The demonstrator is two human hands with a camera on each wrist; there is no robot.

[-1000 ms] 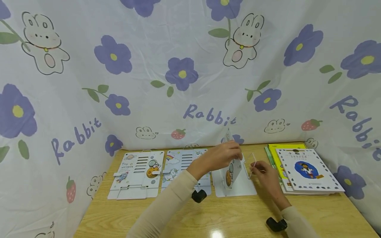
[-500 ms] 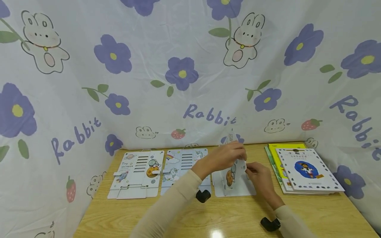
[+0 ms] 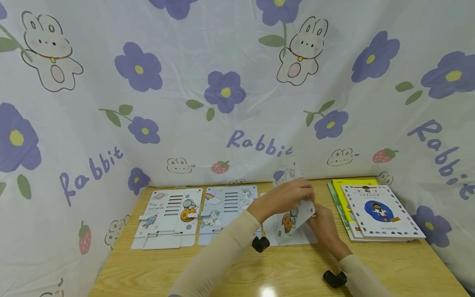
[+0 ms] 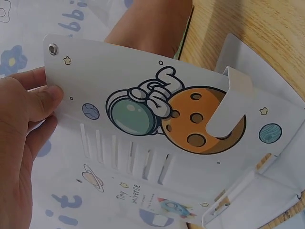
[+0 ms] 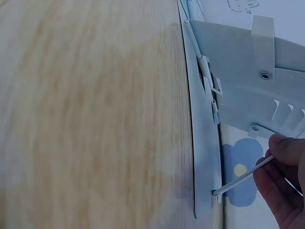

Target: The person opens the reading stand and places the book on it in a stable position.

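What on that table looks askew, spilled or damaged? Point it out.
Nothing visible looks spilled or damaged. The white book lies askew over the yellow book, which sticks out behind it. The tilted panel seems fine: the left hand grips its edge while the right hand pinches a thin rod.

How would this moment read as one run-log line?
left hand: holds astronaut panel | right hand: pinches wire rod | books: stacked at right
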